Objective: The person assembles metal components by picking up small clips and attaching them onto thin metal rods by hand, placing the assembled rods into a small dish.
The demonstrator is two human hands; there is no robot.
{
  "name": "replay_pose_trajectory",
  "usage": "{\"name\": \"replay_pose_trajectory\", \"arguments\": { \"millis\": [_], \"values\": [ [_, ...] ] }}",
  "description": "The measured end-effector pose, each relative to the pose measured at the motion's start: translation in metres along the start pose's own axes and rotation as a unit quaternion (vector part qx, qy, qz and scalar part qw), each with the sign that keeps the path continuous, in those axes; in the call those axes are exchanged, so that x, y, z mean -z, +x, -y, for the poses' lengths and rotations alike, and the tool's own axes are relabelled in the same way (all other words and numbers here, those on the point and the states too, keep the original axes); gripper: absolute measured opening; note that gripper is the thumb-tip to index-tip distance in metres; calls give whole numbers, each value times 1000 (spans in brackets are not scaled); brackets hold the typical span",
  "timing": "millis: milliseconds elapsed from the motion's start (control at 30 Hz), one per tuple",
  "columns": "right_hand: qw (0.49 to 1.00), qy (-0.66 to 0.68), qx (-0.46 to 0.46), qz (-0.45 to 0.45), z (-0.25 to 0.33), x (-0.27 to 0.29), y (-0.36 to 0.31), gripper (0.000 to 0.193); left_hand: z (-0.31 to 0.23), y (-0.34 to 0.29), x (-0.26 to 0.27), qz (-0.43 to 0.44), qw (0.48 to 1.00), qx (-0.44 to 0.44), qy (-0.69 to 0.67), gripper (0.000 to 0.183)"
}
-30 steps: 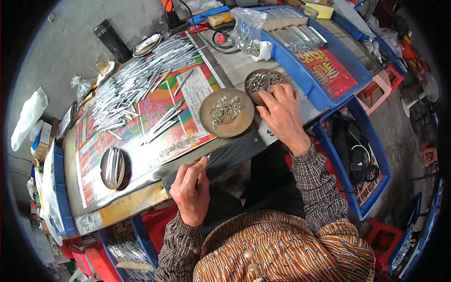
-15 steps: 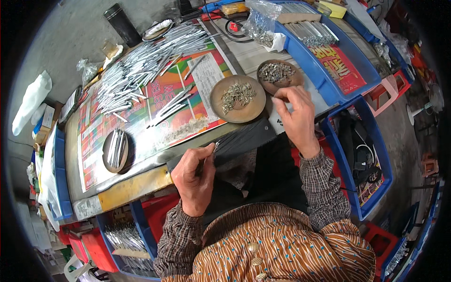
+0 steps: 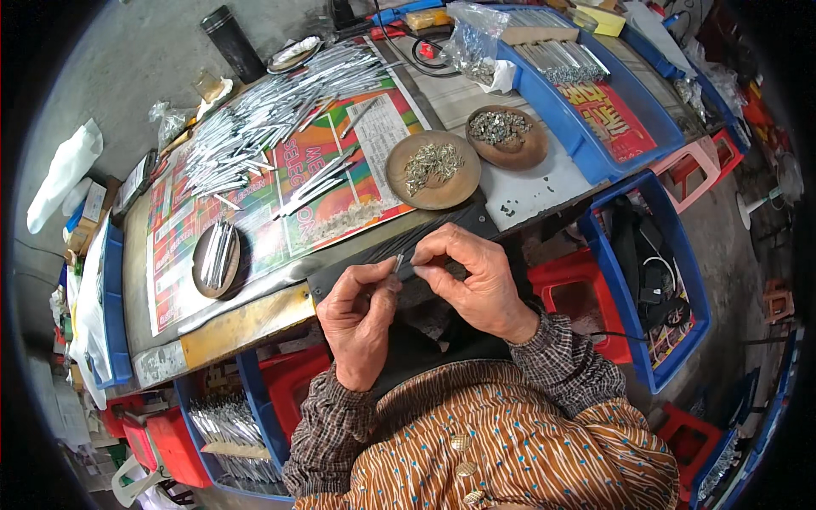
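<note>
A thin metal rod point(image 3: 399, 262) pokes up from the left hand point(image 3: 357, 323), at the table's near edge; only its tip shows, the rest hidden by the fingers. The right hand point(image 3: 472, 280) is just beside that tip and covers part of the black sheet point(image 3: 470, 223) along the edge. Beyond lies the bowl of brass-coloured pins point(image 3: 466, 183), apart from both hands, then the bowl of dark metal bits point(image 3: 523, 155); the blue tray point(image 3: 552, 123) bounds the right side. The left thumb and forefinger pinch the rod. The right thumb and forefinger are drawn close; I cannot tell whether they meet or grip something small.
</note>
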State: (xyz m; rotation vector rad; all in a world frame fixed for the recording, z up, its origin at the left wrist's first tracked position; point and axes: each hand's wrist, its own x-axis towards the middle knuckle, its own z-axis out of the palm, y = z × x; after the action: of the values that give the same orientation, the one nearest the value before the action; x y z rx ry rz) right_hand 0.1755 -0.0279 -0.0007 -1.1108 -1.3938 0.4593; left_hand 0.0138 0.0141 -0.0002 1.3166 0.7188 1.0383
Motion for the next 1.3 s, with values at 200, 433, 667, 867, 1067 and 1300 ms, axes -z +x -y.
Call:
{"name": "replay_pose_trajectory", "arguments": {
  "millis": [200,433,667,867,1067,1300],
  "values": [
    [998,54,-21,-1,4,-8,-5,15,0,-3,-2,10,1000,0,-12,17],
    [999,48,-15,-2,2,-11,-7,12,0,-7,-3,5,1000,2,-12,13],
    [996,78,-47,-10,5,-14,-8,12,-2,-9,-1,15,998,43,-42,13],
    [992,99,-78,-24,2,-15,-10,18,-2,-9,-2,19,995,46,-83,13],
    [1000,-24,-6,19,5,-2,-1,22,-2,-9,2,18,998,46,-44,13],
    [962,-212,169,40,3,10,9,30,-9,1,12,72,966,-130,213,12]
  ]
}}
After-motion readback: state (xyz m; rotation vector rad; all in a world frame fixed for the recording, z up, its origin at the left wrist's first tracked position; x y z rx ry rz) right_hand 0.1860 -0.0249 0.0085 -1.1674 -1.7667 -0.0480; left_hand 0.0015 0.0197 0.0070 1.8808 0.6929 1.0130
